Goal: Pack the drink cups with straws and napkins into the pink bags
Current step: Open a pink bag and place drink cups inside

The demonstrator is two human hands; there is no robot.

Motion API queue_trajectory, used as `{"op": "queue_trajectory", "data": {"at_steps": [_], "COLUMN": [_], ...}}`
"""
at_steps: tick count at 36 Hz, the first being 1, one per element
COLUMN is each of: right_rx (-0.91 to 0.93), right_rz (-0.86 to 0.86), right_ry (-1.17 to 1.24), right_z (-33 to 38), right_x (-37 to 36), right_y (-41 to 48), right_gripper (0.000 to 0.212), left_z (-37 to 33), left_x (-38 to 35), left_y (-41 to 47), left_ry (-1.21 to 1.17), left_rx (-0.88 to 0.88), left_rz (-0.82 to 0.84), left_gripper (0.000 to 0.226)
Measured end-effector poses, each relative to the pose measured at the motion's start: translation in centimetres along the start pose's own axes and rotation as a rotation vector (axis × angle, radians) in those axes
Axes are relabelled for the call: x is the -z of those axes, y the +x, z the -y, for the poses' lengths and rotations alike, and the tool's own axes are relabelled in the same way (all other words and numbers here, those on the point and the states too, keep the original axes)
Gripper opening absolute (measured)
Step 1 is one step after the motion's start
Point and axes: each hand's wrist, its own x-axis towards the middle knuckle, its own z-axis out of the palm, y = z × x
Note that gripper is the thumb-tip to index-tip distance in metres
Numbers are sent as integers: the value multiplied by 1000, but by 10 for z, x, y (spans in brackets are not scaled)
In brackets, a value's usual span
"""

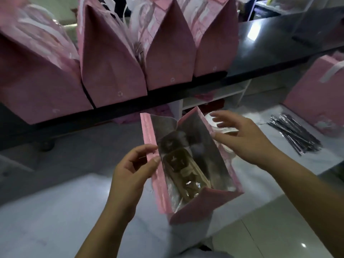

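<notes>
The open pink bag (202, 203) is standing upright on the white counter (55, 211) in the middle of the view. Its mouth is spread wide and its silver lining is showing. The drink cups (181, 164) are sitting inside it, low against the left wall. Their number is not clear in the dim interior.

The left hand (130, 170) is pinching the left rim of the bag between the thumb and curled fingers, holding that edge outward. The right hand (247, 136) is open, with fingers straight and spread, holding nothing. Its thumb is lying at the right rim of the bag; contact cannot be confirmed. Its fingers are reaching over a white-lidded cup (209, 119), which is standing outside the bag, just beside the right wall.

The straws (294, 135), in silver wrappers, are lying in a loose pile on the counter, well to the right of the bag. Another pink bag (316, 94) is standing behind them at the right edge of the view.

A black shelf (260, 58) is running across the view above and behind the open bag. Closed pink bags (111, 62) are lining its front edge side by side, touching one another. A broad stretch of counter surface is showing to the left of the open bag, and a narrower strip is showing between the right hand and the straws.
</notes>
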Motion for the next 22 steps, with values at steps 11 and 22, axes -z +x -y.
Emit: {"op": "queue_trajectory", "data": {"at_steps": [11,22], "right_rx": [623,583], "right_rz": [696,1432], "right_ry": [-526,-1729], "right_z": [43,4], "right_x": [14,-103], "right_y": [26,52], "right_gripper": [20,33], "left_z": [-5,-7], "left_x": [-18,-27], "left_y": [-7,-15], "left_ry": [141,178], "left_rx": [-52,-25], "left_rz": [-79,-156], "left_gripper": [29,40]}}
